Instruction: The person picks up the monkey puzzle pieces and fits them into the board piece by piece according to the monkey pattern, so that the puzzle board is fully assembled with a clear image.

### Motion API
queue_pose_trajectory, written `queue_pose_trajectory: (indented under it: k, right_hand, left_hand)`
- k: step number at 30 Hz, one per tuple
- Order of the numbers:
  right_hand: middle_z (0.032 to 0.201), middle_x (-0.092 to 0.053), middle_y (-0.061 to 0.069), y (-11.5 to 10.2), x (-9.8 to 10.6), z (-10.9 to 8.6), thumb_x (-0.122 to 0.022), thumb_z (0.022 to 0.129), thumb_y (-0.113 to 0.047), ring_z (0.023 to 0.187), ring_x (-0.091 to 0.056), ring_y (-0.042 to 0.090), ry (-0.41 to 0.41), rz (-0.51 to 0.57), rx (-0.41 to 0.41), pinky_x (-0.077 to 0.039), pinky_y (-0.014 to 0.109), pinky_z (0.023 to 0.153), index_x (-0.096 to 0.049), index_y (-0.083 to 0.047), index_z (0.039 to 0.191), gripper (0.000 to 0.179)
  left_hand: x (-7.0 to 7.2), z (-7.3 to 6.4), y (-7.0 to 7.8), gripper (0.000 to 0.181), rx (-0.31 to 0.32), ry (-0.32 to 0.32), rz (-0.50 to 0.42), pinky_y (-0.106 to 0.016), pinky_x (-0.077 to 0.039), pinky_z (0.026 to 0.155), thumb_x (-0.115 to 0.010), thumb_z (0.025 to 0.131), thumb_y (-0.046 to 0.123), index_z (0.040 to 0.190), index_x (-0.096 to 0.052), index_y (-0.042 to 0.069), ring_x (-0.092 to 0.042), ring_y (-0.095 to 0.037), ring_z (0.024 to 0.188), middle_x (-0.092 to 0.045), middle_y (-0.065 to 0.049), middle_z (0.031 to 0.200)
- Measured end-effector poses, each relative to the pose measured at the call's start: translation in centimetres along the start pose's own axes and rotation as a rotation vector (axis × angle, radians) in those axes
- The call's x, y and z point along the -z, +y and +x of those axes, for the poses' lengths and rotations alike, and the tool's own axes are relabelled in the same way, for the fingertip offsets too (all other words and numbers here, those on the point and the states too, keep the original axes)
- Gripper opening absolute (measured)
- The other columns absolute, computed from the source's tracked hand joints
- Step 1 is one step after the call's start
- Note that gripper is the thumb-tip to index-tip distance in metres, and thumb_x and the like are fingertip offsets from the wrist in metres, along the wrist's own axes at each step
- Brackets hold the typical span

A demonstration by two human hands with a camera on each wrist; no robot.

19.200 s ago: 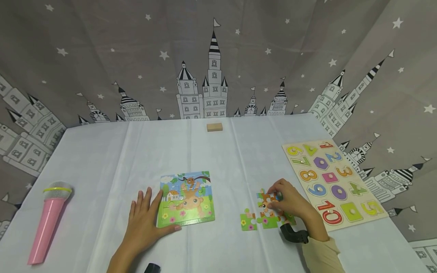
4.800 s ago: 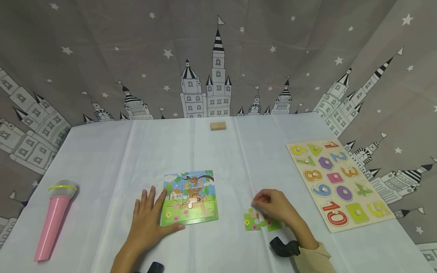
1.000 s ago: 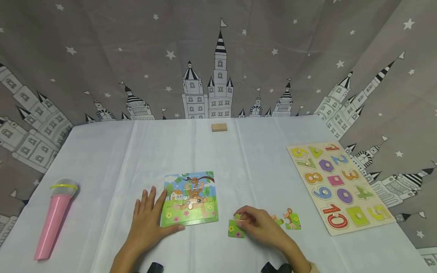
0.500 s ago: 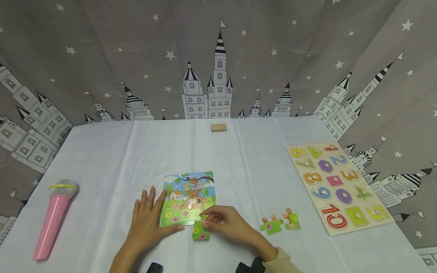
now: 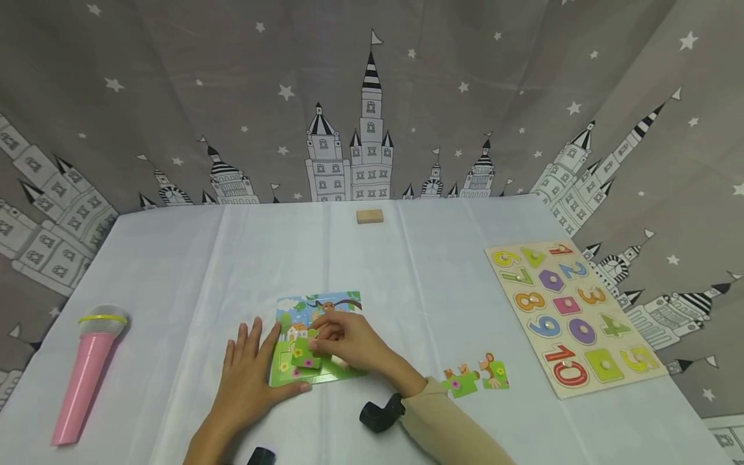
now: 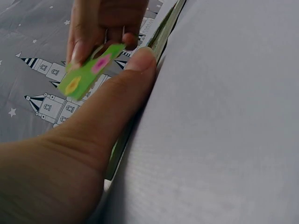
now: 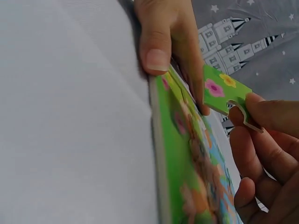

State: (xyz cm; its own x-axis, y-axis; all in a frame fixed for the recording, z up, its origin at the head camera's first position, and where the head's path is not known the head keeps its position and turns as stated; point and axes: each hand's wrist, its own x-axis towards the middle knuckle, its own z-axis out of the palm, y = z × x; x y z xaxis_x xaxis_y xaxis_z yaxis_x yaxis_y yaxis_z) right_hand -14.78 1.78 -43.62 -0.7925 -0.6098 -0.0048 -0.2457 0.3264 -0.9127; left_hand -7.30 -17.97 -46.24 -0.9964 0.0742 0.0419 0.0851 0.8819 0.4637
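Note:
My right hand (image 5: 351, 339) pinches a green puzzle piece (image 5: 305, 354) with a yellow and a pink flower between thumb and fingers. It holds the piece over the lower left part of the monkey puzzle board (image 5: 281, 376); the right wrist view shows the piece (image 7: 226, 88) raised above the board. My left hand (image 5: 247, 371) lies with straight fingers along the board's left side, its thumb (image 6: 126, 79) against the near edge. The right hand covers much of the board's picture. Two loose puzzle pieces, one with a pink flower (image 5: 462, 382) and one with a yellow flower (image 5: 495, 372), lie to the right.
A wooden number board (image 5: 575, 320) with knobbed shapes lies at the right of the white-covered table (image 5: 261, 245). A pink toy microphone (image 5: 87, 374) lies at the left. A small wooden block (image 5: 369, 216) sits at the back, before a castle-print curtain (image 5: 442, 97).
My right hand has picked the flowered corner piece from beside the loose pieces and carried it left, then up over the puzzle board. The left hand has stayed at the board's side.

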Motion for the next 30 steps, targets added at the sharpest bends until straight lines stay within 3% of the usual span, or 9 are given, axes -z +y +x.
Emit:
queue_pose_trajectory:
  k: [4, 8, 10, 17, 25, 30]
  right_hand:
    - [0.083, -0.071, 0.005, -0.5, -0.2, 1.3, -0.065, 0.083, -0.022, 0.065, -0.063, 0.001, -0.048, -0.013, 0.001, -0.049, 0.015, 0.061, -0.061, -0.009, 0.108, 0.029]
    - [0.079, -0.070, 0.000, -0.9, -0.5, 2.1, -0.065, 0.083, -0.023, 0.060, -0.058, -0.003, -0.080, -0.092, -0.018, -0.048, 0.015, 0.054, -0.062, -0.012, 0.106, 0.025]
    - [0.076, -0.069, -0.003, -1.0, -0.7, 2.2, -0.066, 0.083, -0.022, 0.058, -0.057, -0.004, -0.094, -0.146, -0.025, -0.046, 0.013, 0.057, -0.063, -0.013, 0.104, 0.024]
    - [0.069, -0.068, -0.004, -1.0, -1.4, 2.2, -0.066, 0.083, -0.019, 0.050, -0.059, 0.000, -0.153, -0.180, -0.053, -0.044, 0.013, 0.048, -0.062, -0.010, 0.103, 0.023]
    - [0.068, -0.062, -0.009, -1.3, -1.9, 2.0, -0.067, 0.081, -0.024, 0.056, -0.047, -0.008, -0.104, -0.438, 0.066, -0.038, 0.007, 0.054, -0.065, -0.011, 0.099, 0.022]
    - [0.072, -0.058, -0.009, -1.2, -2.3, 1.8, -0.069, 0.079, -0.027, 0.059, -0.044, -0.005, -0.066, -0.530, 0.069, -0.036, 0.007, 0.052, -0.068, -0.012, 0.101, 0.026]
  left_hand:
    - [0.1, 0.1, 0.0, 0.108, 0.000, -0.009, 0.000, -0.058, 0.001, 0.111, -0.065, 0.062, 0.068, 0.144, -0.023, 0.011, 0.001, -0.044, 0.138, -0.010, -0.027, 0.149]
    - [0.0, 0.1, 0.0, 0.107, -0.001, -0.013, -0.002, -0.058, 0.002, 0.111, -0.064, 0.063, 0.068, 0.144, -0.022, 0.012, 0.002, -0.044, 0.138, -0.009, -0.027, 0.150]
    - [-0.1, 0.1, -0.1, 0.107, -0.003, -0.010, -0.004, -0.058, 0.002, 0.111, -0.064, 0.063, 0.068, 0.144, -0.023, 0.011, 0.002, -0.044, 0.138, -0.009, -0.027, 0.150]
    - [-0.2, 0.1, -0.1, 0.107, -0.010, 0.006, 0.004, -0.058, 0.001, 0.111, -0.065, 0.062, 0.067, 0.143, -0.025, 0.011, 0.000, -0.044, 0.138, -0.011, -0.027, 0.149]
    - [-0.1, 0.1, 0.0, 0.107, -0.009, 0.001, -0.008, -0.058, 0.002, 0.110, -0.065, 0.063, 0.067, 0.144, -0.024, 0.011, 0.000, -0.045, 0.138, -0.010, -0.028, 0.149]
    - [-0.1, 0.1, 0.1, 0.107, -0.012, 0.004, 0.001, -0.058, 0.001, 0.110, -0.065, 0.063, 0.067, 0.144, -0.024, 0.011, -0.001, -0.045, 0.138, -0.011, -0.028, 0.149]
